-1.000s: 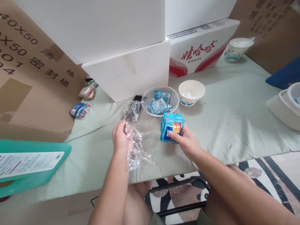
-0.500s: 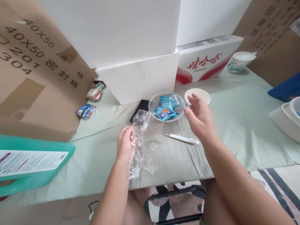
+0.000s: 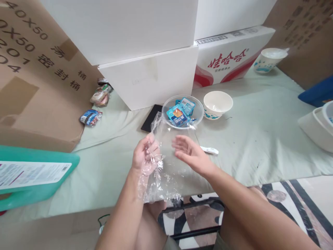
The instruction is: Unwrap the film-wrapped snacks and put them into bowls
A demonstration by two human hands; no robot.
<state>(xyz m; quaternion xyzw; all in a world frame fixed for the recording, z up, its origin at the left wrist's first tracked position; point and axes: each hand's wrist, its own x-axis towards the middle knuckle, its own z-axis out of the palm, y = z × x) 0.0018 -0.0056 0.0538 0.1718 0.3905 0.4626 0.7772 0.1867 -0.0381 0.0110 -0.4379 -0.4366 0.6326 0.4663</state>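
Note:
My left hand (image 3: pixel 142 154) is closed on a crinkled, clear plastic bag (image 3: pixel 168 177), which hangs down past the table's front edge. My right hand (image 3: pixel 195 158) is held beside the bag with its fingers stretched out, slightly smeared by motion; I see nothing in it. Beyond both hands stands a clear plastic bowl (image 3: pixel 201 118) with several blue snack packets (image 3: pixel 179 114) inside. To its right sits a white paper bowl (image 3: pixel 218 102) with a blue-green print. A white-handled utility knife (image 3: pixel 210 150) lies partly hidden behind my right hand.
A black flat object (image 3: pixel 151 118) lies left of the bowl. White boxes (image 3: pixel 153 76) and a red-and-white carton (image 3: pixel 226 62) stand behind. A brown carton (image 3: pixel 52 114), small wrapped packs (image 3: pixel 91 117) and a green jug (image 3: pixel 36 173) are at left, a white tub (image 3: pixel 316 130) at right.
My right hand has come down and left from near the paper bowl to beside the plastic bag. The bag is spread wider, and the packets in the bowl lie differently.

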